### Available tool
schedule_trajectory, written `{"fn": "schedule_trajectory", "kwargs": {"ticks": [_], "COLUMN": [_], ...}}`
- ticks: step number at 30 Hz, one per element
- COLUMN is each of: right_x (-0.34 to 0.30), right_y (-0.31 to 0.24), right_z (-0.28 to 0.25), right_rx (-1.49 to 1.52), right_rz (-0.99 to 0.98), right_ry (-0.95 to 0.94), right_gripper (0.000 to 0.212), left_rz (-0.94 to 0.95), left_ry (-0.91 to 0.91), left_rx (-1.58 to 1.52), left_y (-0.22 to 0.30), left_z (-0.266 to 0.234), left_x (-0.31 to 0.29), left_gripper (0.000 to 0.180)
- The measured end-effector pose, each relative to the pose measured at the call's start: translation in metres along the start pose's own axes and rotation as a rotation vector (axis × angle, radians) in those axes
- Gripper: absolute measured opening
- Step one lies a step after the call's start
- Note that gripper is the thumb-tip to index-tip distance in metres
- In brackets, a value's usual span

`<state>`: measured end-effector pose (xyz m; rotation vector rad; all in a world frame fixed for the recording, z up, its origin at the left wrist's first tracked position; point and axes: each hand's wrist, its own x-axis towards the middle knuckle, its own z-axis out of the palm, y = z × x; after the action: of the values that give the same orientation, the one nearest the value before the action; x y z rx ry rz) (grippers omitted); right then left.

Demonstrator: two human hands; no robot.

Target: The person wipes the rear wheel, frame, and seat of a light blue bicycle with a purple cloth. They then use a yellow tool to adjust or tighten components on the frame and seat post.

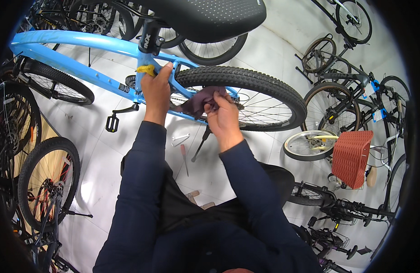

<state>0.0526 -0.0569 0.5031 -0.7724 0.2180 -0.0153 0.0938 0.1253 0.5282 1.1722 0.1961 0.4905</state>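
A light blue bicycle frame stands before me, its black saddle close to the top edge. My left hand is closed round the frame below the saddle, near the crank. Out of the top of that hand sticks a small yellow piece, whose kind I cannot make out. In my right hand a dark purple cloth is pinched, bunched against the rear stay beside the hub. The cloth hides part of the chain and the hub. The knobbly rear tyre curves off to the right.
A spanner and a red-handled screwdriver lie on the pale tiled floor. The kickstand and a black pedal jut toward me. Other bicycles crowd both sides, one with a reddish basket at the right.
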Motion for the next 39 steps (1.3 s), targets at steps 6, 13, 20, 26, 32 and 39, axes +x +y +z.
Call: {"fn": "schedule_trajectory", "kwargs": {"ticks": [6, 13, 20, 26, 32, 39], "right_x": [0.001, -0.018, -0.016, 0.004, -0.013, -0.018], "right_y": [0.001, -0.073, -0.068, -0.065, -0.087, -0.099], "right_z": [0.002, -0.042, -0.051, -0.047, -0.069, -0.072], "right_rx": [0.165, 0.269, 0.063, -0.393, 0.226, 0.341], "right_rz": [0.102, -0.126, -0.161, -0.376, -0.095, -0.056], "right_ry": [0.044, -0.002, -0.163, -0.267, -0.075, 0.096], "right_gripper": [0.016, 0.025, 0.027, 0.013, 0.019, 0.02], "left_rz": [0.067, 0.038, -0.033, 0.05, -0.016, 0.01], "left_ry": [-0.011, 0.006, 0.093, 0.021, 0.089, 0.091], "left_rx": [0.072, 0.026, -0.158, -0.086, -0.111, -0.111], "left_y": [-0.002, -0.005, -0.011, -0.009, -0.009, -0.01], "left_z": [0.001, 0.0, 0.011, 0.007, 0.011, 0.015], "left_x": [0.001, 0.0, -0.003, -0.002, 0.0, -0.004], "left_gripper": [0.021, 0.021, 0.019, 0.019, 0.018, 0.021]}}
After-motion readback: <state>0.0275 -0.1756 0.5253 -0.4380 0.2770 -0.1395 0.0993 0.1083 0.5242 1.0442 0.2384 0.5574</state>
